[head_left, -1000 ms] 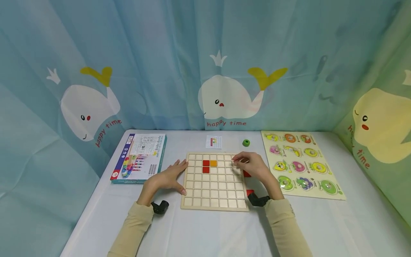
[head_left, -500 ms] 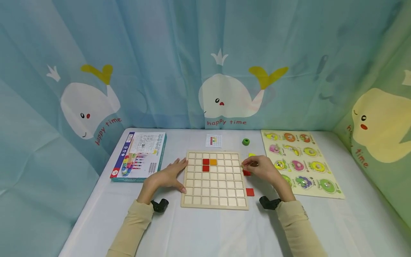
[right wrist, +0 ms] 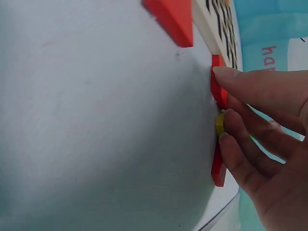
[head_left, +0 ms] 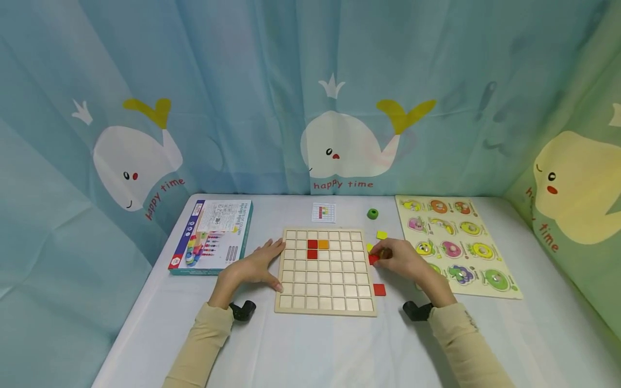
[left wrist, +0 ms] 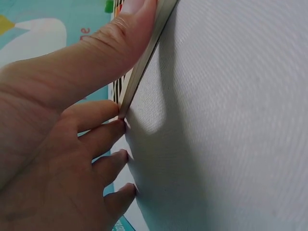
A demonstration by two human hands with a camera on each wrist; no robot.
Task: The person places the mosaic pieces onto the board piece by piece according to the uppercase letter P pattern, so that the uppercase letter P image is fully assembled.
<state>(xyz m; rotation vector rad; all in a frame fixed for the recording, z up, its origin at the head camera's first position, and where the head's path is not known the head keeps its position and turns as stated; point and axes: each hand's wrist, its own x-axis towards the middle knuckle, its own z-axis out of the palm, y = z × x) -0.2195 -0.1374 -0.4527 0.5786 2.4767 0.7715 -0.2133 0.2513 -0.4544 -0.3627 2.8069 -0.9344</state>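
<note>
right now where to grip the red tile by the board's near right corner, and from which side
Probably pinch the red tile by its near and far edges, from the right: it lies flat, its left edge close beside the board, its right facing cloth.

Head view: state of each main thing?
Grid board: flat, three cells filled
Left hand: spread at the board's left edge
Right hand: pinching a red tile
Lower red tile: lying loose
Pattern card: flat, face up
Box: flat, printed side up
Fruit puzzle: flat, partly hidden
Green bead: off the board
</note>
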